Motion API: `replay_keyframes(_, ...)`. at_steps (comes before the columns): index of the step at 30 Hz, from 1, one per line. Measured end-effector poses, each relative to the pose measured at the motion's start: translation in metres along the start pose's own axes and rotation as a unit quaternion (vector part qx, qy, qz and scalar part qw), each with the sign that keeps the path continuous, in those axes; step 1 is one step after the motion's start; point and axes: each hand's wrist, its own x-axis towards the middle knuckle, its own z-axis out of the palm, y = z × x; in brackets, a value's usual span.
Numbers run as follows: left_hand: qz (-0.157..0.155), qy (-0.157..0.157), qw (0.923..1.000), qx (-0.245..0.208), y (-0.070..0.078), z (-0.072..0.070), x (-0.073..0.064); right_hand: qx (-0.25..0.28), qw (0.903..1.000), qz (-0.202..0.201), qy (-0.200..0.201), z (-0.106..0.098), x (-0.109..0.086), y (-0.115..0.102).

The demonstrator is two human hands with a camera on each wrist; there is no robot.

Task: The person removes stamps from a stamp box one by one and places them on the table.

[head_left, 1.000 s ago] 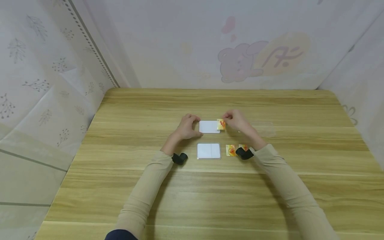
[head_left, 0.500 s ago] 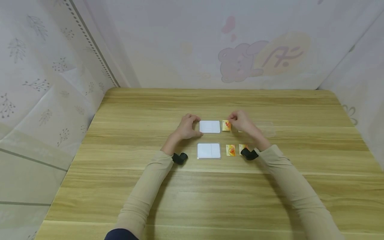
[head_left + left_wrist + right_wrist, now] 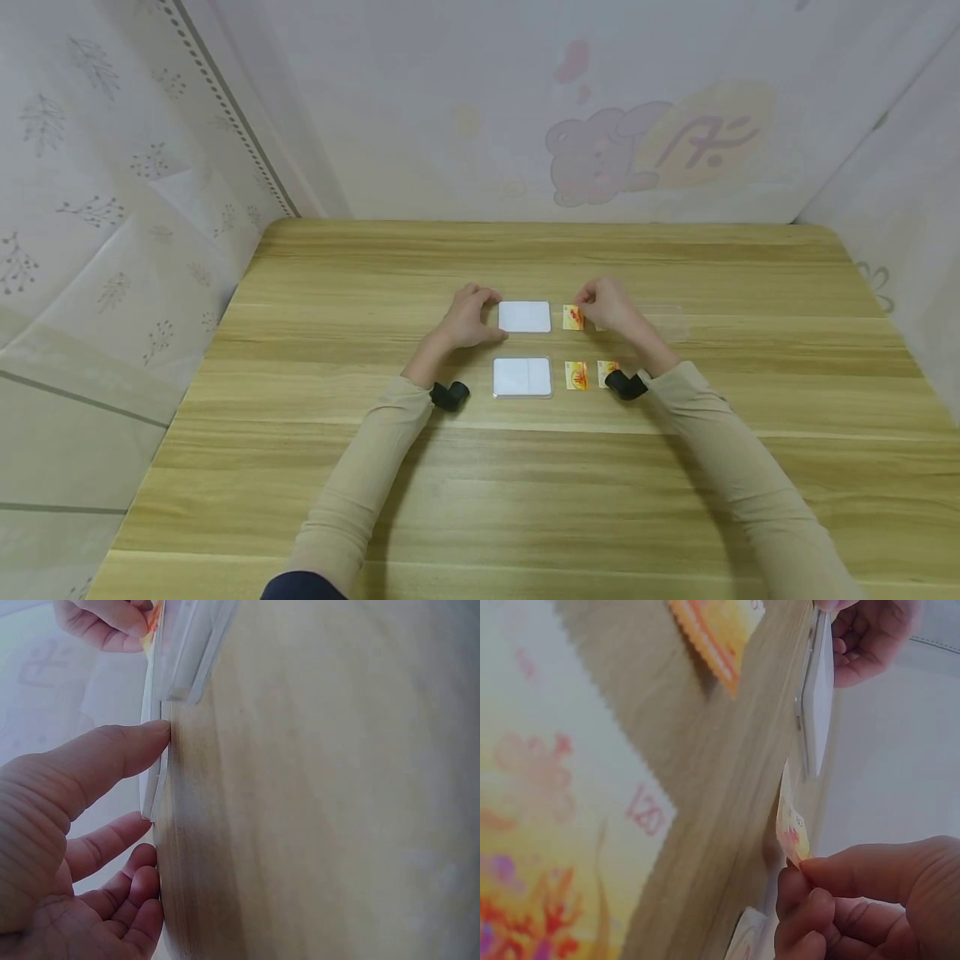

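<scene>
In the head view my left hand holds a flat case with a white insert at its left end. The thumb is on the near edge and the index finger on the far one. Just right of this case, my right hand pinches a yellow and red postage stamp by one edge. In the right wrist view that stamp stands tilted, held between thumb and fingertip. A second white case lies nearer, with two stamps beside it, one fully seen.
The other near stamp is partly hidden behind the right wrist's black camera mount. A clear plastic cover lies right of my right hand on the wooden table. A printed curtain hangs behind the far edge.
My right hand has drawn the stamp rightward, from overlapping the far case's right end to a spot apart from it. My left hand has stayed in place.
</scene>
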Motion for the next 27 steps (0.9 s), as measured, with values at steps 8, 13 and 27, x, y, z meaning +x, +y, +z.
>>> replay_keyframes(8, 0.003, 0.001, 0.9999, -0.015, -0.0027, 0.0005, 0.0017, -0.009, 0.9997, 0.017, -0.012, -0.0005, 0.0019, -0.0015)
replay_keyframes(13, 0.014, 0.009, 0.9997, -0.016, -0.0042, 0.0012, 0.0019, -0.026, 0.9993, 0.021, -0.014, -0.0011, 0.0031, -0.0031)
replay_keyframes(27, -0.002, 0.000, 1.0000, -0.003, 0.0029, -0.0011, -0.0020, -0.040, 0.9985, 0.036, -0.009, 0.0023, 0.0043, -0.0050)
